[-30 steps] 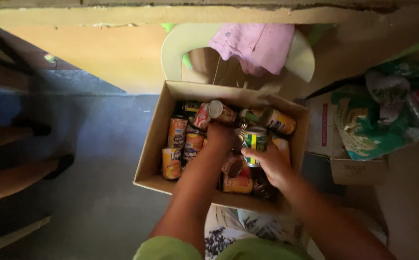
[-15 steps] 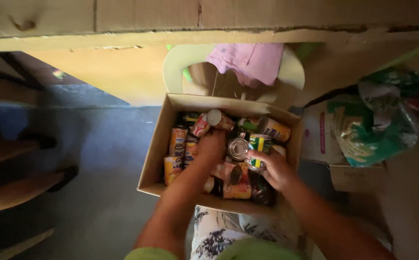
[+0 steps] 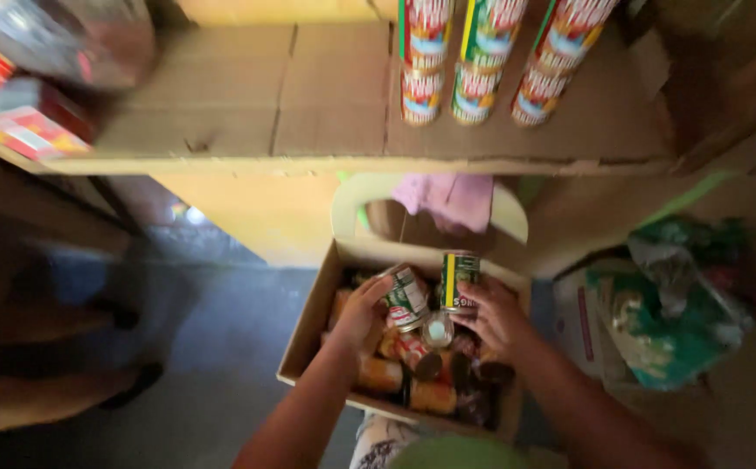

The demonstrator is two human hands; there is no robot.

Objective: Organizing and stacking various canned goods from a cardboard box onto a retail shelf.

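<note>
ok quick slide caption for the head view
Left hand and right hand each lift a can from a cardboard box of cans.

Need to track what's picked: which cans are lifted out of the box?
Two: the left hand holds a green-and-white can, the right hand a green-and-yellow can; the others lie in the box.
</note>
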